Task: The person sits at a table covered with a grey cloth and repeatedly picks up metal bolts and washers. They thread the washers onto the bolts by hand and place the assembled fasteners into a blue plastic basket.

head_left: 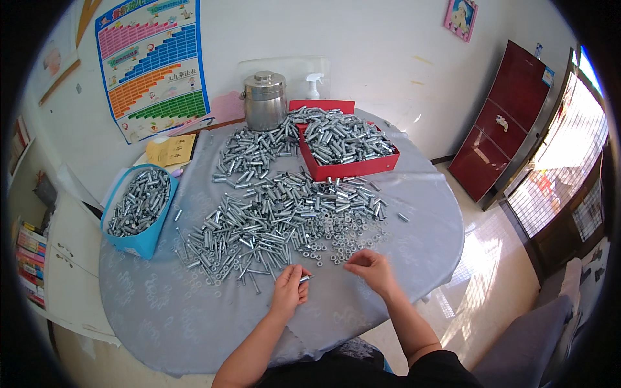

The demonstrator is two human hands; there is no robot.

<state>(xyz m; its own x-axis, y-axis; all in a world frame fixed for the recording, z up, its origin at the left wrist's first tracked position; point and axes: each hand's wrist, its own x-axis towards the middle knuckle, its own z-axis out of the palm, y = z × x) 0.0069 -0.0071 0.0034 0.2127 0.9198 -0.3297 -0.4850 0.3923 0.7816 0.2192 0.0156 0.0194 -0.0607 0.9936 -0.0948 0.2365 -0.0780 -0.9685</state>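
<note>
My left hand (289, 294) is closed around a short silvery expansion bolt (305, 279), whose end pokes out to the right from the fingers. To its right, my right hand (374, 270) hovers by the near edge of the small nuts (339, 246), thumb and fingertips pinched together. Anything between those fingertips is too small to make out. Just beyond my left hand lie many long thin bolts (249, 236) in a loose pile. Farther back the heap turns into thicker metal sleeves (310, 194). Loose flat washers (210, 279) lie at the pile's left near edge.
A red box (356, 169) heaped with metal sleeves stands at the back, beside a steel canister (265, 103) and a spray bottle (313, 87). At the left, a blue bin (139, 244) holds many metal bolts. A grey cloth (414, 258) covers the round table.
</note>
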